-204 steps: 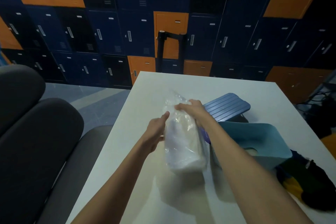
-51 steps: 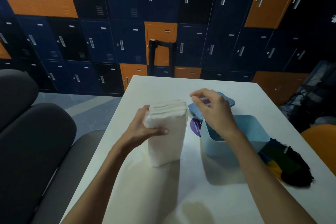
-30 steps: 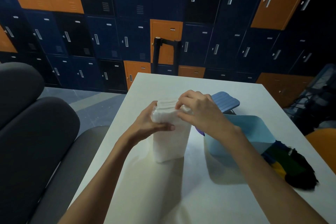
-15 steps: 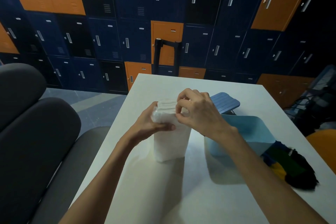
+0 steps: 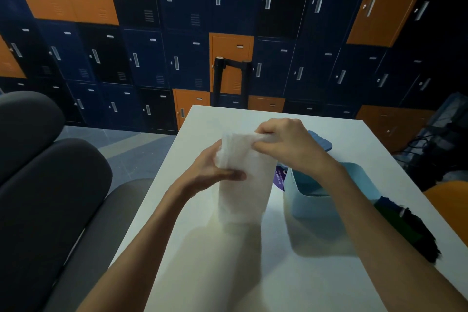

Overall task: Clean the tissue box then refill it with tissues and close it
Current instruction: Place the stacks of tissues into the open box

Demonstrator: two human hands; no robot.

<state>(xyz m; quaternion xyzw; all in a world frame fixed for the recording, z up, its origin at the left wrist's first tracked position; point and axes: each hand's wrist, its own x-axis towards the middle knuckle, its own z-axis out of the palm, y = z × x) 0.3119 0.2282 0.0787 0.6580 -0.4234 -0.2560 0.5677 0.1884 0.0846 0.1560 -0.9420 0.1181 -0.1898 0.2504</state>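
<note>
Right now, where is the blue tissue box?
Head view: the tissue box stands open on the table's right side, between the tissue stack and a dark cloth.

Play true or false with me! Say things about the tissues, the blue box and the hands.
1. The tissue stack stands upright on the table. True.
2. The stack is inside the tissue box. False: it stands outside, to the box's left.
3. The left hand grips the stack and the right hand pinches its top. True.
4. The lid is on the box. False: it lies behind the open box.
</note>
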